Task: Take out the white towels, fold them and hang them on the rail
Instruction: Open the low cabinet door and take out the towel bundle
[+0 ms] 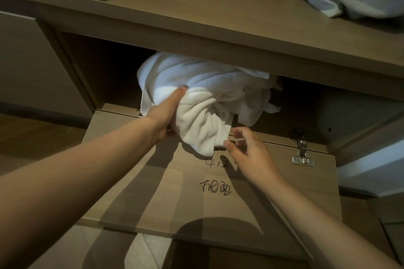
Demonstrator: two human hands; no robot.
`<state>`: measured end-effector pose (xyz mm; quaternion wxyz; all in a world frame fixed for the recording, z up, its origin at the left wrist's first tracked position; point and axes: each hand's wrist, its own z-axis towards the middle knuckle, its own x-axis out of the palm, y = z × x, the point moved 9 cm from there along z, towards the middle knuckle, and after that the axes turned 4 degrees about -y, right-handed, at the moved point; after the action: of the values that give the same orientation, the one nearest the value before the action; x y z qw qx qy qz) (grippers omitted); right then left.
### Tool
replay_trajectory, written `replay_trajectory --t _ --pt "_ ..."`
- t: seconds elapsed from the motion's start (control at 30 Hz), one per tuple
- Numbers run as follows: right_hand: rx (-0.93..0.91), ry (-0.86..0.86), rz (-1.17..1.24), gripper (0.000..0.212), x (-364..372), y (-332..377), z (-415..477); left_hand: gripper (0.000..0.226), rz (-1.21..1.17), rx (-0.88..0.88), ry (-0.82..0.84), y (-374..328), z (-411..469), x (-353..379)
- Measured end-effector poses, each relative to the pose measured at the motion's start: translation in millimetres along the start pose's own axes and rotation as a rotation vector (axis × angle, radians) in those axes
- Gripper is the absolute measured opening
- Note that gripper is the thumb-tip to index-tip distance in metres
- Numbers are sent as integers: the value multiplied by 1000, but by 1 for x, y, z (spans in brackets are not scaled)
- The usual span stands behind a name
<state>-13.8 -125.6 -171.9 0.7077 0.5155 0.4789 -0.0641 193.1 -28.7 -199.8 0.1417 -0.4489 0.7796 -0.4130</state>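
Towels (196, 81) | white, crumpled (one bundle) | left grip (166, 113) clutches them

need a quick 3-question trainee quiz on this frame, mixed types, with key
1. True or false: the cabinet door is open.
2. Where are the towels? A: half out of the compartment. B: on the floor. C: on a rail.
3. Fill in: the ___ hand grips the towels.
Key: 1 true. 2 A. 3 left: the left hand grips them, and the right hand is close by.
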Motion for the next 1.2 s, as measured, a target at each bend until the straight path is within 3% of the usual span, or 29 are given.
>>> replay_trajectory --t 0.1,0.23,0.3,0.37,0.43,0.5,0.57,0.63,0.7,0.77,0.87,1.0,1.2 --pt "-7 -68 80 50 -9 0 4 87 -84 -17 62 19 -19 21" --pt "52 -200 231 66 -29 -10 0 65 62 -89 159 59 -57 46" --pt "108 -210 247 77 -35 -20 -4 54 170 -43 175 58 -68 41" --pt "146 -207 283 74 -40 -28 -6 44 353 162 118 36 -74 25" --pt "163 -197 303 63 -42 -31 -7 45 540 484 -40 2 -81 5" --pt "170 -189 295 59 -43 -29 -5 34 607 798 -214 -33 -95 -12" --pt "146 -195 272 57 -45 -21 -2 31 650 987 -341 -56 -99 -24" --pt "116 -188 266 57 -46 -7 5 58 716 950 -353 -61 -80 -27" --pt "112 -163 294 61 -42 3 13 92 735 760 -216 -55 -49 -20" --pt "139 -133 335 71 -37 10 20 104 743 669 -71 -51 -32 -8" --pt "197 -93 388 84 -27 14 30 104 692 620 45 -48 -22 0" --pt "298 -86 451 91 -18 12 37 100 639 602 68 -41 -27 7" --pt "289 -169 424 75 -43 -12 33 89 586 625 37 -9 -59 29"
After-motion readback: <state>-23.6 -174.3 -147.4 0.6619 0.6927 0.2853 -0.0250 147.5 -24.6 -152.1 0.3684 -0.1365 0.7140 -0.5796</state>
